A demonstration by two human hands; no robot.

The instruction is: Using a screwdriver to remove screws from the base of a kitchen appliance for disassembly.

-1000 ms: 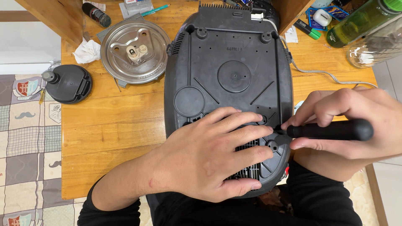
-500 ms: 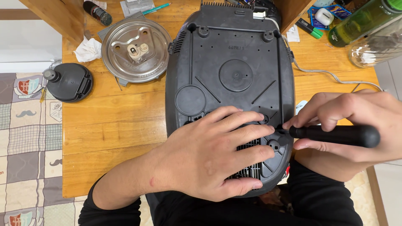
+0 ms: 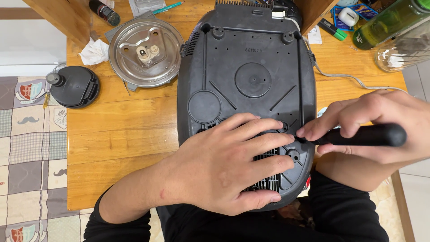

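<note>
A black kitchen appliance [image 3: 251, 67] lies upside down on the wooden table [image 3: 116, 134], its plastic base facing up. My left hand [image 3: 228, 163] rests flat on the near end of that base, fingers spread over the vent grille. My right hand [image 3: 380, 127] grips a black-handled screwdriver [image 3: 363, 135], held level, with its tip at the base's near right side beside a round screw recess [image 3: 293, 155]. The tip itself is hidden between my fingertips.
A round metal plate [image 3: 145, 51] lies at the table's back left, with a crumpled tissue [image 3: 94, 50] and a black round lid [image 3: 74, 86] beside it. A green bottle [image 3: 387, 20] and glass jar [image 3: 401, 54] stand back right. A grey cord [image 3: 345, 78] runs off the appliance's right.
My right hand and the screwdriver have slid slightly to the right and the handle shows more. My left hand stays pressed on the base.
</note>
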